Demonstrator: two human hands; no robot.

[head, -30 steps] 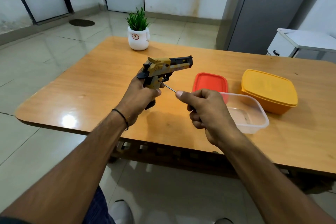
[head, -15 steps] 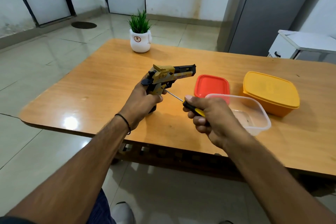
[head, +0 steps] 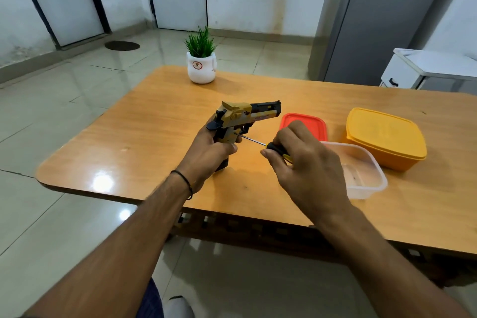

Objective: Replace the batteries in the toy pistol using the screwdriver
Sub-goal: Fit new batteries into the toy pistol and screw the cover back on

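A gold and black toy pistol [head: 245, 116] is held above the wooden table [head: 154, 124], barrel pointing right. My left hand [head: 209, 150] grips its handle from below. A screwdriver [head: 273, 148] with a black and yellow handle and thin metal shaft points its tip at the side of the pistol's grip. My right hand [head: 307, 165] grips the screwdriver's handle, thumb and fingers curled round it. Most of the handle is hidden inside the fist.
A clear plastic box [head: 366, 170] stands open right of my right hand, with its red lid [head: 304, 124] behind it. A shut yellow box [head: 384, 137] is farther right. A small potted plant [head: 201, 59] stands at the table's far edge.
My right hand has shifted its hold on the screwdriver, so the black and yellow handle shows more. The shaft stays against the pistol's grip. My left hand keeps the pistol steady.
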